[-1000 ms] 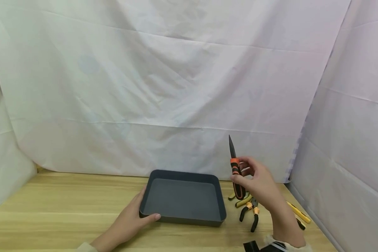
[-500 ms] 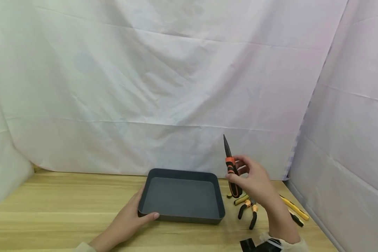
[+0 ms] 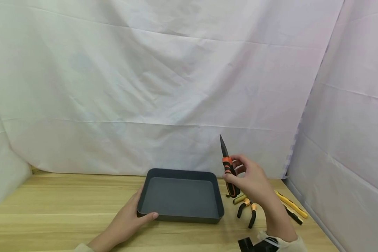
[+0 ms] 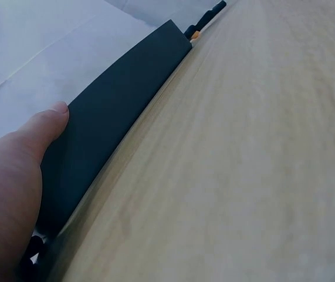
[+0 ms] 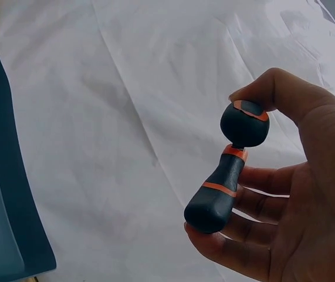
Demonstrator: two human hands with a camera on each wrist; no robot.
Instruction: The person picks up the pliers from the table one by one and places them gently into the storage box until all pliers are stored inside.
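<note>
Orange-and-black pliers (image 3: 228,168) point upward from the right hand's (image 3: 251,176) pinching fingers (even pressure on both handles (image 5: 212,207) should help) as the left hand (image 3: 130,216) grips the tray (image 3: 181,197).

**Legible Markings: None**

From where I stand, no text, label, brand, number or sign can be read. Dark spots on the yellow tool (image 3: 291,204), near the right edge of the table (image 3: 66,196), are too small to identify as lettering.
</note>
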